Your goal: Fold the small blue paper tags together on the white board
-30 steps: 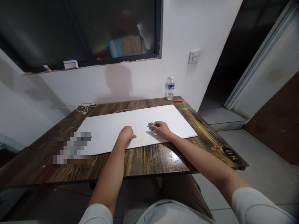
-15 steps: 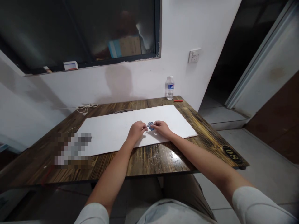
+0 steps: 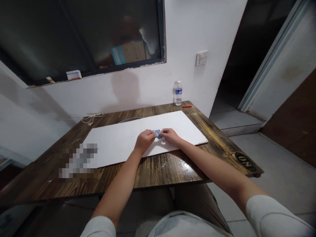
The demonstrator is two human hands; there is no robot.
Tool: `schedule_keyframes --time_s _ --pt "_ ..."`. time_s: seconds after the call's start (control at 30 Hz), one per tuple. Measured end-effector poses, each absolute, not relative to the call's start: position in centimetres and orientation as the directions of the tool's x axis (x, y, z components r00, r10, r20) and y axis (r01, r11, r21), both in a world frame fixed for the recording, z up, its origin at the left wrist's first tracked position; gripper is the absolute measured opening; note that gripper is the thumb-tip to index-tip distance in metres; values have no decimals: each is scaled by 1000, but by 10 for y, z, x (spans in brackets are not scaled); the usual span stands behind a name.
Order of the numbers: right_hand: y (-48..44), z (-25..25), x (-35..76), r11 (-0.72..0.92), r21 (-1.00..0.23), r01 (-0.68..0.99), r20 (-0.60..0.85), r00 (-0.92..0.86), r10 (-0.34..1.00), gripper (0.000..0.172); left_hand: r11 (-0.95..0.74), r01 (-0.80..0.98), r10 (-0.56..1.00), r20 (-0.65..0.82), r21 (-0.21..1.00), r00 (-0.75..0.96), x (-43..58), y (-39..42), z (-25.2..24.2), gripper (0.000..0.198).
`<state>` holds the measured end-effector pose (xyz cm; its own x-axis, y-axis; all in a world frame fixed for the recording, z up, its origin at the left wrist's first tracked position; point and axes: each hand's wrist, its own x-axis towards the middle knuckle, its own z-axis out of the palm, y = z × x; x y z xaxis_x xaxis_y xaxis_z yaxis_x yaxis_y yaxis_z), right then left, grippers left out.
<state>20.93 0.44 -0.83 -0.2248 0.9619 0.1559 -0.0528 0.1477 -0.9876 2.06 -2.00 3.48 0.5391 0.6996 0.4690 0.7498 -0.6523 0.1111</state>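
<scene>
Left hand (image 3: 147,141) and right hand (image 3: 171,136) meet near the middle of a white foam board (image 3: 116,146), both knuckles up and neither hand spread. Left forearm (image 3: 120,179) rises from the lower left and angles inward, with the wrist over the board's near edge and the fingers curled together toward the right. Right forearm (image 3: 212,163) runs in a long diagonal from the lower right across the table, with the fingers pressed together and pointing left.

A small blue-and-white object (image 3: 157,133) sits between the two hands, pinched from opposite sides by the fingertips. It lies over the board, but contact with the surface cannot be determined. Its exact form is too small to identify, and which fingers bear on it cannot be told.

The board lies on a scorched-wood table (image 3: 158,171). An upright water bottle (image 3: 177,93) stands at the far edge, with a red pen (image 3: 187,106) lying just beside it. A coil of white cord (image 3: 91,118) lies at the far left. A black "08" disc (image 3: 245,161) is fixed at the right corner. White sleeves (image 3: 271,214) cover both upper arms.
</scene>
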Motion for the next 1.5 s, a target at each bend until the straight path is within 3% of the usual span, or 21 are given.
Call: schedule_keyframes --time_s 0.33,0.47,0.57,0.67,0.8,0.97,1.2,1.5 --pt "7 -8 211 141 -986 -85 159 -285 945 48 -705 700 657 474 111 586 23 -17 23 24" --pt "9 -10 210 134 -986 -103 154 -221 963 47 -728 667 648 480 159 592 22 -16 25 18" --pt "9 -11 211 131 -983 -126 147 -127 981 46 -669 714 692 523 206 498 20 -14 26 25" --pt "9 -10 213 125 -983 -137 139 -90 986 47 -502 835 788 517 224 335 14 -9 22 32" --pt "7 -9 214 111 -985 -129 124 -96 988 48 -317 929 905 354 193 236 4 -2 12 45" --pt "6 -9 213 117 -986 -121 131 -115 985 49 -233 958 970 110 167 217 -1 0 9 46" --pt "7 -11 213 109 -987 -119 122 -105 987 48 -437 897 891 169 71 421 3 -5 29 25" --pt "6 -11 214 115 -986 -123 130 -115 985 47 -648 761 745 190 -21 639 5 -8 32 19"
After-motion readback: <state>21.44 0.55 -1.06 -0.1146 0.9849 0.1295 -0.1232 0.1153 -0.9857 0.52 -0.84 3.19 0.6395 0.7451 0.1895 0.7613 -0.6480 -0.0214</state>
